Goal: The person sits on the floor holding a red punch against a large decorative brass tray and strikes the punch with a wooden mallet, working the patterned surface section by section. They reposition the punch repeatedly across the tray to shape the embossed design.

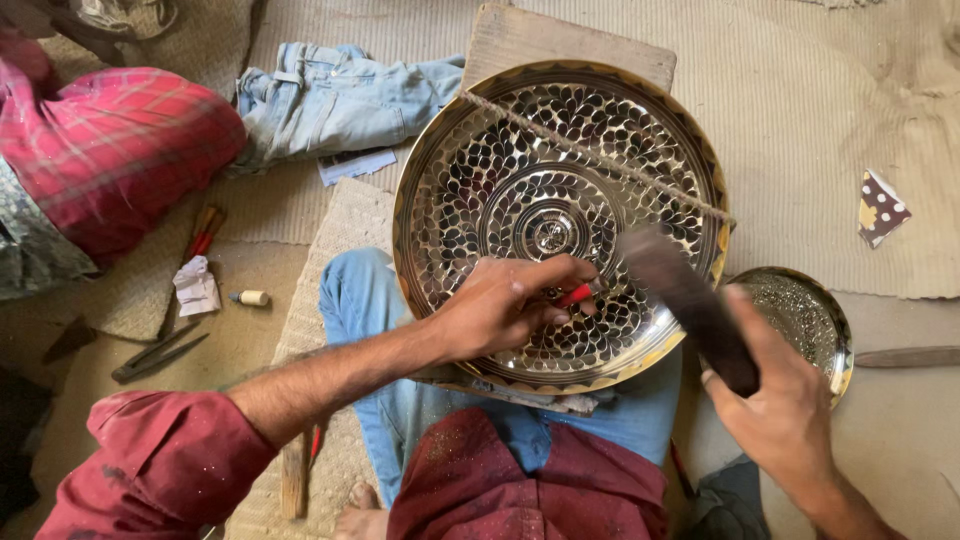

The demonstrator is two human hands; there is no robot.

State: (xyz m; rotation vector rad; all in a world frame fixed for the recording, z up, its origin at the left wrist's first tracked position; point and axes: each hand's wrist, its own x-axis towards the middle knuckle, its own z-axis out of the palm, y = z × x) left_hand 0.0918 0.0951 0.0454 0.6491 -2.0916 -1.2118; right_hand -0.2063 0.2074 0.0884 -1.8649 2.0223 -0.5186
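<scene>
Left hand (505,305) gripping red-handled tool (578,294) inside brass plate (440,160), right hand (775,400) gripping dark mallet (685,300) over rim

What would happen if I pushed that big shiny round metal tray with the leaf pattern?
The big round patterned metal tray would probably stay stiff rather than bend, since it looks like thick hammered metal. It seems heavy for its size. Tilted against the person's blue-jeaned knee and held by the left hand, it might slide or tip.

Daylit floor covered with woven beige mats (820,110), a wooden board (520,40) lying on them.
</scene>
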